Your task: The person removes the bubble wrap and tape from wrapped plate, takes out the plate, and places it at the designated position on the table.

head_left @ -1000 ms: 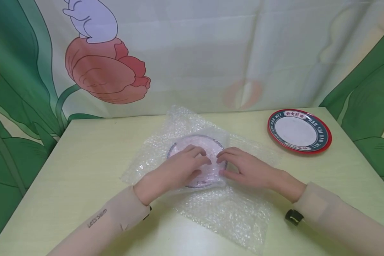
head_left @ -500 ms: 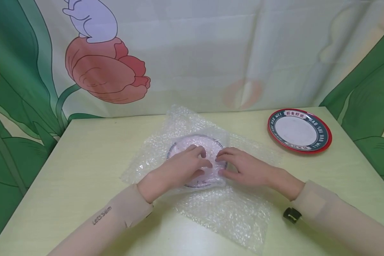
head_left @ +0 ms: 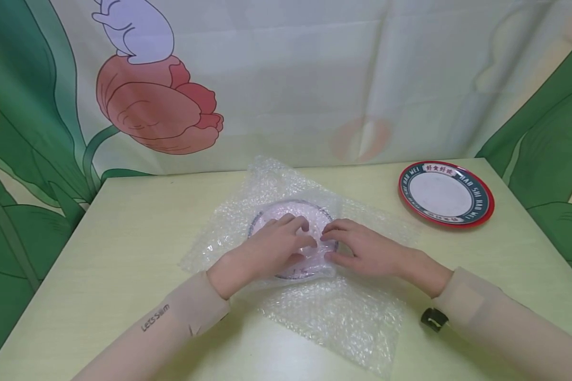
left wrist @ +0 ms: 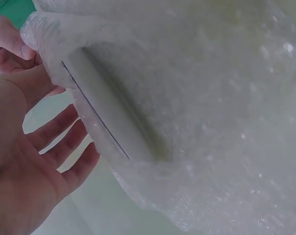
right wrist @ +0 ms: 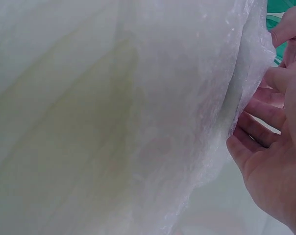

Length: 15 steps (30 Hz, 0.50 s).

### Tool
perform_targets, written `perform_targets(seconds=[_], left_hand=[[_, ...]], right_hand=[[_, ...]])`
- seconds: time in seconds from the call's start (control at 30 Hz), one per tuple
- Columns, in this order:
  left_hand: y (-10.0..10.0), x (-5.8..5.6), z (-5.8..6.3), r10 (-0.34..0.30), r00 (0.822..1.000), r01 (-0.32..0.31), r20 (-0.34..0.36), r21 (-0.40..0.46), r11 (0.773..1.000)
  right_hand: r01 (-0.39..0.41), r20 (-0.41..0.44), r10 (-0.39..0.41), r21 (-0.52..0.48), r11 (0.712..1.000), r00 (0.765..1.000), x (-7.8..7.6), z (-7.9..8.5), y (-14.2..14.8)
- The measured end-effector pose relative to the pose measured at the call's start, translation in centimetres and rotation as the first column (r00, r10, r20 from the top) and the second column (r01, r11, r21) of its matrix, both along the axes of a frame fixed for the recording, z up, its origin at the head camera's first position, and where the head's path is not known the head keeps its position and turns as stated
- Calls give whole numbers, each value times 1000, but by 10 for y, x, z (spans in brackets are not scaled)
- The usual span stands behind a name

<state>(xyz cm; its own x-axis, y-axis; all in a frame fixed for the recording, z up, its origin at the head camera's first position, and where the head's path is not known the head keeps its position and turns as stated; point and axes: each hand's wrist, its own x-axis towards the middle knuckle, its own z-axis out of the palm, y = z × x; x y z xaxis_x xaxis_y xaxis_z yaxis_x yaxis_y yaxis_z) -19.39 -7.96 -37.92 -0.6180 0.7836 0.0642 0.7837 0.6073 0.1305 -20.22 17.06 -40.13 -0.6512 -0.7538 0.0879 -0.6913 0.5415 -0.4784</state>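
A round white plate (head_left: 310,212) with a dark patterned rim lies under clear bubble wrap (head_left: 333,317) in the middle of the table. My left hand (head_left: 271,243) rests on the wrapped plate, fingers loosely bent and fingertips on the plastic. From the right side, my right hand (head_left: 372,246) touches the wrap at the plate's edge with relaxed fingers. In the left wrist view, the plate's pale side (left wrist: 106,103) shows through the plastic beside the left hand. The right wrist view has the right fingertips (right wrist: 238,147) right at the edge of the wrap.
At the back right stand stacked plates (head_left: 440,196), the top one with a dark green lettered band and red rim. Loose wrap spreads around the wrapped plate on the pale table (head_left: 124,254). A printed curtain (head_left: 276,84) hangs behind the table.
My left hand and forearm have shifted slightly right and forward over the wrapped plate. The right hand, the wrap and the plates stay nearly where they were.
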Motion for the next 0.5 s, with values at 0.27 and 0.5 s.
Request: perform_targets(seconds=[0.27,0.5], left_hand=[[0,-1,3,-27,1000,27,-10,30,999],[-1,-1,6,-41,999,41,-2,37,998]], right_hand=[[8,2,-8,4,1000,1000,0,0,-1],[16,13,-16,16,1000,1000,0,3,-2]])
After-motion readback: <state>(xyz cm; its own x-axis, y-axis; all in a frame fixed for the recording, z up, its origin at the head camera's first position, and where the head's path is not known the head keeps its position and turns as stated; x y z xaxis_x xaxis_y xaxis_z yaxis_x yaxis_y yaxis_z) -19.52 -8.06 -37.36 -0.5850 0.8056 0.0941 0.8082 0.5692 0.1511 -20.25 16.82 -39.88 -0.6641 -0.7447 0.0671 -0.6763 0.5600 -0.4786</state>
